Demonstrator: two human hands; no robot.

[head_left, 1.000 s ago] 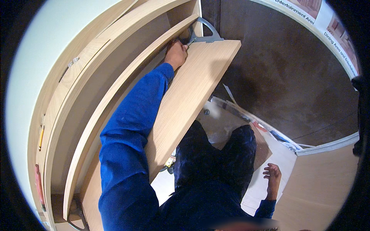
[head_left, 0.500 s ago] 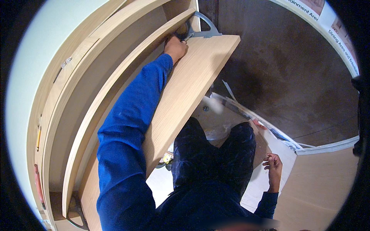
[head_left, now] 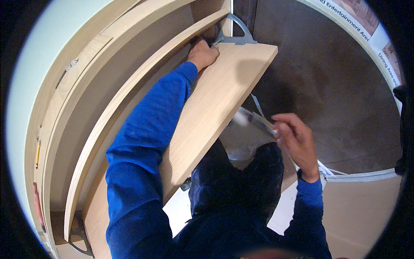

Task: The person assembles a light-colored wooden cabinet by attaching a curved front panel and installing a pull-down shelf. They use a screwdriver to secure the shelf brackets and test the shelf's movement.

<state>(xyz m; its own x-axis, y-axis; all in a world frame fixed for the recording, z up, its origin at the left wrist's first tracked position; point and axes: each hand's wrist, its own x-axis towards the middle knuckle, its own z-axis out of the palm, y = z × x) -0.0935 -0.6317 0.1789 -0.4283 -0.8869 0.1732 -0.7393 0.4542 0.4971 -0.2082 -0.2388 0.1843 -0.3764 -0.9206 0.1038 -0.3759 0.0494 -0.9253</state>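
My left hand (head_left: 203,55) reaches to the upper end of a light wood-grain panel (head_left: 215,95), next to a grey curved bracket (head_left: 238,39). Its fingers are curled in beside the bracket and partly hidden. A small shiny metal piece shows between hand and bracket, too small to name. My left forearm lies along the panel, which is tilted out from a wooden cabinet. My right hand (head_left: 297,140) is raised above my right knee, away from the panel, with curled, slightly blurred fingers. Whatever may be between its fingertips cannot be made out.
A second wooden panel (head_left: 129,80) runs alongside the first on its left. A pencil (head_left: 38,154) and a red-handled tool (head_left: 38,205) lie on the cabinet's left edge. Another dark bracket (head_left: 79,237) joins the near end. A dark brown surface (head_left: 336,99) is at right.
My right hand has risen from low at the right, moving up and forward past my knee. The left hand stays at the bracket. The view has shifted slightly.
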